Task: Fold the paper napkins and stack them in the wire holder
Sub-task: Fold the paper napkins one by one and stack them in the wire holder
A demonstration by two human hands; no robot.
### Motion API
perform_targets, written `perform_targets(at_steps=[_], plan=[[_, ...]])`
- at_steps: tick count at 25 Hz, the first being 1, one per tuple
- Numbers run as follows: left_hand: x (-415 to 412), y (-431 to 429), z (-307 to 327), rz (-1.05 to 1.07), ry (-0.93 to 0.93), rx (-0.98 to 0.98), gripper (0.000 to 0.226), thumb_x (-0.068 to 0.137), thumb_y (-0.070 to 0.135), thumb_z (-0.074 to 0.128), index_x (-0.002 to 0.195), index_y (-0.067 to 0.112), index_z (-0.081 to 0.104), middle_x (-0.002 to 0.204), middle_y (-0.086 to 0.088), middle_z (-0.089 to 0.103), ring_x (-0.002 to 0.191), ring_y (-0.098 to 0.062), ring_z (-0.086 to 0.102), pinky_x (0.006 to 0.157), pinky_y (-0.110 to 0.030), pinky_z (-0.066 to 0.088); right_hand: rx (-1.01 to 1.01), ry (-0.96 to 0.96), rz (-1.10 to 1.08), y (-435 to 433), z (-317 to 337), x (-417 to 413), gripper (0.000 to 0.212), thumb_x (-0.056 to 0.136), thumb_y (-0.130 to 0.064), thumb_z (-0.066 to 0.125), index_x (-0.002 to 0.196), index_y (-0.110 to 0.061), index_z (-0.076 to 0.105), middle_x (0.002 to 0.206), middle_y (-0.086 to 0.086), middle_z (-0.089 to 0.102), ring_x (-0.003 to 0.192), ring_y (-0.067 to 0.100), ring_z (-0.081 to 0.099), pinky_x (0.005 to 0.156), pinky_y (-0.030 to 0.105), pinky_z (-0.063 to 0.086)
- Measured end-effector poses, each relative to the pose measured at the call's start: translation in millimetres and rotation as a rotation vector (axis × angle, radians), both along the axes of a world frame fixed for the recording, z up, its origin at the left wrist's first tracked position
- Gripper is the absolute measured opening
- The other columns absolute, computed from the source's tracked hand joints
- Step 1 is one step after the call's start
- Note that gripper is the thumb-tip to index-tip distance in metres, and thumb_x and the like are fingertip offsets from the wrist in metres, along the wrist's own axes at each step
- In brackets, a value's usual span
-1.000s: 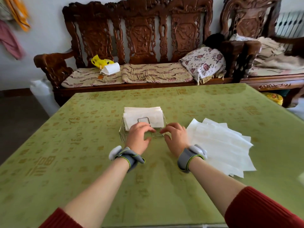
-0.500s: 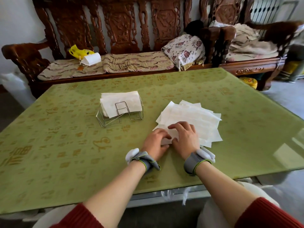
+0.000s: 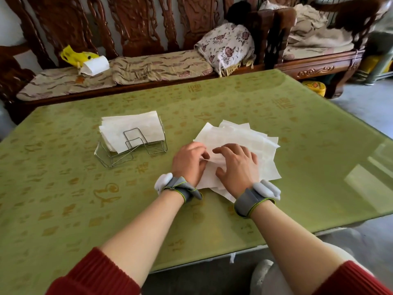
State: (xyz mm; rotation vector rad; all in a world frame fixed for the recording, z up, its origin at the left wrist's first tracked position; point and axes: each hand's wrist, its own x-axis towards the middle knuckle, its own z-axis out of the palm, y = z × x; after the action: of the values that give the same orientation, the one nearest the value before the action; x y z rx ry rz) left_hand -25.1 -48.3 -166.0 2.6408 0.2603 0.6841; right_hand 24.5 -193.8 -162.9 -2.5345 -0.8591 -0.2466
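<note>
Done: the wire holder (image 3: 130, 149) stands on the left part of the green worktop (image 3: 63, 199) and already carries a thick batch of folded napkins (image 3: 131, 128), leaning back between its wires.
Left to do: a fanned pile of unfolded napkins (image 3: 251, 135) lies flat just right of the holder, apart from it. By the look of the pile several sheets remain, so I judge the task to be partly done, with folding and stacking still ahead.
Step in hand: most likely freeing one sheet from the pile, ahead of the next fold. No crease shows in it yet.
Left hand (image 3: 188, 161): palm down at the pile's near-left edge, its fingers curled in. It seems to pinch the lifted edge of the top napkin (image 3: 209, 173).
Right hand (image 3: 236, 165): lies on top of the pile, just beside the left hand. Its fingers are loosely spread and rest on the paper, holding it flat rather than gripping anything.
Arms: both forearms reach forward from red sleeves, each with a grey band at the wrist.
</note>
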Motion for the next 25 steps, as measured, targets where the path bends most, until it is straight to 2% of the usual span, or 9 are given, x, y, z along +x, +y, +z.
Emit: perform_targets(at_steps=[6, 8, 10, 12, 14, 16, 20, 23, 25], plan=[[-45.4, 35.4, 23.9, 0.041, -0.172, 0.046, 0.025, 0.061, -0.007, 0.057, 0.077, 0.011, 0.061, 0.090, 0.007, 0.067, 0.100, -0.019, 0.061, 0.087, -0.026, 0.042, 0.102, 0.009, 0.072, 7.4, 8.2, -3.1, 0.038, 0.079, -0.017, 0.058, 0.112, -0.037, 0.063, 0.131, -0.012, 0.052, 0.122, 0.017, 0.046, 0.098, 0.032, 0.031], [-76.2, 43.7, 27.0, 0.049, -0.108, 0.010, 0.032, 0.060, -0.007, 0.057, 0.078, 0.019, 0.059, 0.086, 0.011, 0.066, 0.099, -0.015, 0.062, 0.087, -0.026, 0.044, 0.165, 0.061, 0.218, 14.4, 5.2, -12.2, 0.037, 0.078, -0.008, 0.056, 0.104, -0.031, 0.069, 0.126, -0.008, 0.057, 0.115, 0.019, 0.054, 0.094, 0.033, 0.041], [-108.6, 47.4, 25.1, 0.073, -0.004, -0.061, 0.035, 0.062, -0.003, 0.057, 0.072, 0.029, 0.048, 0.093, 0.013, 0.069, 0.096, -0.011, 0.063, 0.082, -0.026, 0.045, 0.174, 0.131, 0.358, 23.4, 1.0, -28.0, 0.039, 0.075, -0.003, 0.056, 0.100, -0.029, 0.071, 0.121, -0.006, 0.061, 0.111, 0.019, 0.057, 0.092, 0.035, 0.047], [-136.3, 54.5, 17.1, 0.097, 0.044, -0.160, 0.027, 0.064, 0.000, 0.056, 0.068, 0.024, 0.045, 0.094, 0.014, 0.070, 0.092, -0.006, 0.065, 0.080, -0.025, 0.048, 0.147, 0.172, 0.423, 34.1, -3.5, -47.7, 0.042, 0.073, -0.001, 0.054, 0.099, -0.029, 0.072, 0.119, -0.007, 0.062, 0.111, 0.015, 0.058, 0.091, 0.031, 0.046], [-152.6, 60.7, 6.8, 0.136, 0.031, -0.236, 0.017, 0.064, 0.007, 0.052, 0.069, 0.021, 0.044, 0.085, 0.014, 0.071, 0.084, -0.005, 0.067, 0.075, -0.028, 0.053, 0.153, 0.194, 0.447, 41.3, -7.2, -61.2, 0.043, 0.073, 0.002, 0.052, 0.099, -0.026, 0.072, 0.113, -0.006, 0.066, 0.108, 0.015, 0.059, 0.087, 0.020, 0.042], [-163.9, 65.6, 0.2, 0.203, -0.007, -0.240, 0.013, 0.064, 0.014, 0.050, 0.071, 0.023, 0.044, 0.075, 0.012, 0.070, 0.075, -0.011, 0.067, 0.068, -0.031, 0.053, 0.142, 0.212, 0.464, 49.4, -8.9, -71.1, 0.039, 0.077, 0.002, 0.052, 0.101, -0.021, 0.072, 0.106, -0.002, 0.069, 0.102, 0.016, 0.060, 0.081, 0.014, 0.038], [-173.5, 76.2, -8.6, 0.305, -0.038, -0.208, 0.012, 0.068, 0.021, 0.051, 0.080, 0.023, 0.051, 0.065, 0.005, 0.064, 0.065, -0.026, 0.062, 0.060, -0.036, 0.049, 0.164, 0.263, 0.399, 63.7, -11.4, -76.9, 0.028, 0.087, -0.011, 0.054, 0.108, -0.024, 0.067, 0.101, -0.002, 0.070, 0.094, 0.019, 0.063, 0.081, 0.030, 0.049], [-169.8, 85.0, -11.6, 0.371, -0.045, -0.249, 0.020, 0.072, 0.025, 0.054, 0.091, 0.030, 0.049, 0.066, -0.002, 0.064, 0.062, -0.026, 0.062, 0.062, -0.041, 0.051, 0.271, 0.296, 0.319, 74.0, -12.8, -72.0, 0.045, 0.085, -0.017, 0.062, 0.126, -0.031, 0.051, 0.103, -0.003, 0.063, 0.086, 0.022, 0.060, 0.080, 0.034, 0.048], [-165.3, 88.9, -11.8, 0.399, -0.047, -0.238, 0.025, 0.076, 0.020, 0.060, 0.096, 0.031, 0.051, 0.063, -0.002, 0.060, 0.062, -0.027, 0.060, 0.063, -0.042, 0.049, 0.368, 0.307, 0.295, 79.4, -13.1, -71.8, 0.060, 0.083, -0.018, 0.066, 0.135, -0.032, 0.040, 0.109, -0.006, 0.054, 0.082, 0.016, 0.054, 0.079, 0.033, 0.048]])
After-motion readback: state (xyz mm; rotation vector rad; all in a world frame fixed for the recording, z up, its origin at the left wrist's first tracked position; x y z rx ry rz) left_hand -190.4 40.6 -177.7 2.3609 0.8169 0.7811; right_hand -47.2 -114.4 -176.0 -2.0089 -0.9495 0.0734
